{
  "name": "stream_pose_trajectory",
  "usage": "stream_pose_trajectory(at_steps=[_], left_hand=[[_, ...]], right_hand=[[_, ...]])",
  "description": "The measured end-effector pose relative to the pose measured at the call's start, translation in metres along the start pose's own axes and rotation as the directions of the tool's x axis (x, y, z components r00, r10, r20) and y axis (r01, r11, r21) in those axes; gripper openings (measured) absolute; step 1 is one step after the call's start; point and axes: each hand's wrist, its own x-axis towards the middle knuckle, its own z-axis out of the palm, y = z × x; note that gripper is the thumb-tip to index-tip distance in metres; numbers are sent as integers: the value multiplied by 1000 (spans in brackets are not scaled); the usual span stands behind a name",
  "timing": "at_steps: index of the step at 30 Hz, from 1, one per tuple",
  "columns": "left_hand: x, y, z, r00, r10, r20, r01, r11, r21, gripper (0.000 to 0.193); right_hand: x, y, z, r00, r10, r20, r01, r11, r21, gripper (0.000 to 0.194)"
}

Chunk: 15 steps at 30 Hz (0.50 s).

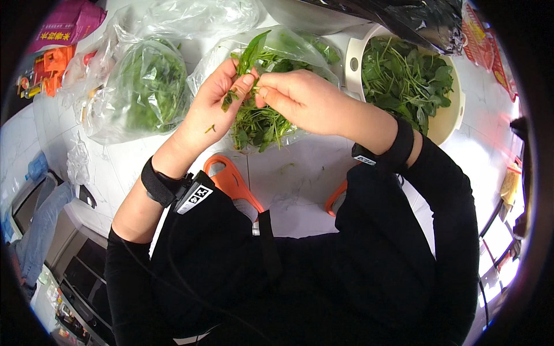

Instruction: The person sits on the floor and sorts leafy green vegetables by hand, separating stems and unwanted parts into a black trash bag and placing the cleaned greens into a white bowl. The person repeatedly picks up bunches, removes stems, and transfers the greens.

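Observation:
Between the fingers of my left hand (225,97) is a sprig of leafy greens (252,52), its long leaf pointing up and a darker leaf hanging below. My right hand (298,97) pinches the stem of the same sprig, close beside the left fingers. Beneath both hands lies a heap of stemmed greens (262,129), spilling from an open clear plastic bag (322,65). At the left sits another clear plastic bag (101,116) full of greens. On the right, a cream plastic basin (450,116) holds leafy greens with stems (404,78).
The marbled tile floor (285,186) bears small scraps between my orange slippers (231,179). Black plastic (424,26) overhangs the basin's back edge. A purple printed bag (69,24) and an orange package (58,65) lie at the upper left, a crumpled clear bag (78,160) below them.

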Motion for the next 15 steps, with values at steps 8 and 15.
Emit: stream_pose_trajectory(at_steps=[8,15], left_hand=[[1,-13,-12,965,-199,-168,207,978,27,46],[-10,-42,-15,990,-65,-121,136,596,791,52]], right_hand=[[-11,17,-16,856,509,87,-423,594,684,20],[-36,27,-18,826,534,181,-526,612,591,24]])
